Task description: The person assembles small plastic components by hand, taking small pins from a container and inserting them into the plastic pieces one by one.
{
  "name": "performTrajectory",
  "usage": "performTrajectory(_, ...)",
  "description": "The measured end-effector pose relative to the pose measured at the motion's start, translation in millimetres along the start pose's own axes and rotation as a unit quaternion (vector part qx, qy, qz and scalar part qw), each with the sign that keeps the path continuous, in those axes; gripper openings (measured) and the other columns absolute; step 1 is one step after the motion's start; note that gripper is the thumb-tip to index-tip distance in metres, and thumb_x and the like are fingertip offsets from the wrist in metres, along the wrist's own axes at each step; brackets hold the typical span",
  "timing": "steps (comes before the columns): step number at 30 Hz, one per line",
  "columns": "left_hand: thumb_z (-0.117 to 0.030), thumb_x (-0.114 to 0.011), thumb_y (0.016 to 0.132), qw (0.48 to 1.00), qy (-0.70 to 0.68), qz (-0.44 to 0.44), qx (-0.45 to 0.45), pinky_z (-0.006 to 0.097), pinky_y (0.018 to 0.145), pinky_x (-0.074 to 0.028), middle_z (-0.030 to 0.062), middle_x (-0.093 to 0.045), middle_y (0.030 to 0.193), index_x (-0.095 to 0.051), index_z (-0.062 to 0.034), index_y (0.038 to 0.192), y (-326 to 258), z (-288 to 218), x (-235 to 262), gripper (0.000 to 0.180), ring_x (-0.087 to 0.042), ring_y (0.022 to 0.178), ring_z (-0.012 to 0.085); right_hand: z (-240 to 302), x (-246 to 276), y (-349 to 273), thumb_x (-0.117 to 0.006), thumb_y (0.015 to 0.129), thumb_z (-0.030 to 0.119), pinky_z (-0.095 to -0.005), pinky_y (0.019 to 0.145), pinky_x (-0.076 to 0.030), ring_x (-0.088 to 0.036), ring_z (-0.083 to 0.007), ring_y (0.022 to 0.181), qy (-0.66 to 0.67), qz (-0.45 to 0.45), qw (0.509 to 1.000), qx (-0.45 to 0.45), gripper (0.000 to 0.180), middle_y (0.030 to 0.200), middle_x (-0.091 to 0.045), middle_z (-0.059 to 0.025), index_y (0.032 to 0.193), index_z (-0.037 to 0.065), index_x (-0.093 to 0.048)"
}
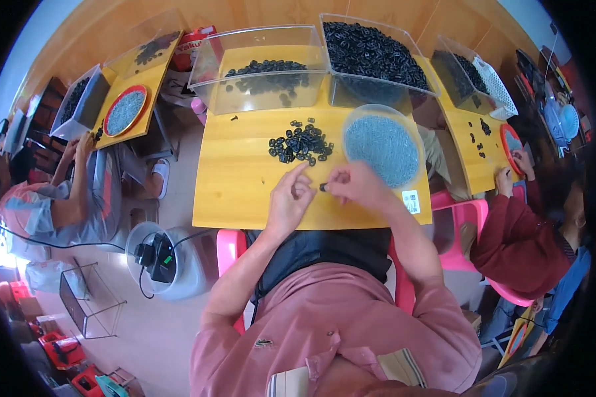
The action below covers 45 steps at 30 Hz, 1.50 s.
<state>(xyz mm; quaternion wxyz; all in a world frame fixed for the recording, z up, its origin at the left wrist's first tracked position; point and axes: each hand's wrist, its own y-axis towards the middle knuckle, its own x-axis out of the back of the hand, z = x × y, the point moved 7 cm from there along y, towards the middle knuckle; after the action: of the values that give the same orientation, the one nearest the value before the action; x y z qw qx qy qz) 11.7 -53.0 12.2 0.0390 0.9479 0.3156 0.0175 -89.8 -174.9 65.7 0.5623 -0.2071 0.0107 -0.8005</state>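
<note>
Over the near part of the yellow table (232, 178), my right hand (359, 186) pinches a small black plastic part (323, 187) between its fingertips. Facing it from the left, my left hand (290, 200) has its fingers bent and apart, and nothing shows in them. Just beyond both hands lies a loose pile of small black plastic parts (301, 143). A round shallow tray (420, 149) full of thin silvery metal pins (383, 145) sits to the right of the pile, close to my right hand.
Two clear plastic bins stand at the table's far edge: the left bin (208, 92) partly filled, the right bin (367, 92) heaped with black parts. A white label (410, 202) lies at the right edge. Co-workers sit at yellow tables on the left (112, 132) and right (467, 162).
</note>
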Motion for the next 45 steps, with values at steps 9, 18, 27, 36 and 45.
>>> performTrajectory(9, -0.001, -0.066, 0.087, 0.999, 0.028, -0.013, -0.013, 0.023, 0.074, -0.05, 0.0065, -0.062, 0.097, -0.07, 0.0012, 0.105, 9.2, -3.7, 9.5, 0.018, -0.062, 0.081, 0.011, 133.9, 81.3, 75.1, -0.067, 0.087, 0.007, -0.0238, 0.064, -0.051, -0.066, -0.0098, 0.071, 0.055, -0.236, 0.932, 0.27, 0.022, 0.082, -0.071, -0.0071, 0.105, -0.004, -0.065)
performTrajectory(18, 0.004, -0.062, 0.09, 0.968, -0.222, -0.113, 0.018, 0.024, 0.077, -0.053, 0.0028, -0.061, 0.09, -0.066, 0.0032, 0.11, 15.1, 18.2, 30.9, 0.021, -0.061, 0.078, 0.0085, 25.9, 2.0, 63.4, -0.063, 0.083, 0.012, -0.0371, 0.071, -0.052, -0.067, -0.0292, 0.076, -0.344, -0.167, 0.91, 0.161, 0.014, 0.084, -0.069, -0.0132, 0.093, 0.005, -0.07)
performTrajectory(27, 0.004, -0.057, 0.092, 0.953, -0.26, -0.154, 0.004, 0.029, 0.082, -0.053, 0.0065, -0.059, 0.098, -0.06, 0.0045, 0.119, 11.0, 17.3, 35.9, 0.028, -0.059, 0.081, 0.0126, 23.4, -24.3, 77.2, -0.066, 0.082, 0.018, -0.042, 0.072, -0.05, -0.064, -0.0319, 0.083, -0.394, -0.159, 0.89, 0.168, 0.017, 0.087, -0.064, -0.0118, 0.093, 0.005, -0.068)
performTrajectory(36, 0.003, -0.059, 0.092, 0.93, -0.272, -0.246, -0.034, 0.025, 0.073, -0.051, 0.0059, -0.057, 0.102, -0.056, 0.0021, 0.117, 12.5, 8.6, 59.6, 0.025, -0.057, 0.084, 0.0104, 26.0, -40.4, 88.2, -0.066, 0.081, 0.017, -0.0451, 0.076, -0.05, -0.064, -0.0329, 0.086, -0.392, -0.147, 0.893, 0.165, 0.014, 0.088, -0.064, -0.0123, 0.088, 0.005, -0.068)
performTrajectory(45, -0.001, -0.063, 0.091, 0.96, -0.221, -0.171, 0.001, 0.023, 0.078, -0.051, 0.0047, -0.062, 0.1, -0.06, 0.0016, 0.118, 19.0, 13.8, 50.3, 0.027, -0.059, 0.087, 0.0087, 17.1, -26.6, 74.8, -0.068, 0.08, 0.013, -0.038, 0.066, -0.052, -0.066, -0.0252, 0.072, -0.228, -0.153, 0.95, 0.148, 0.013, 0.08, -0.068, -0.0109, 0.09, 0.005, -0.071)
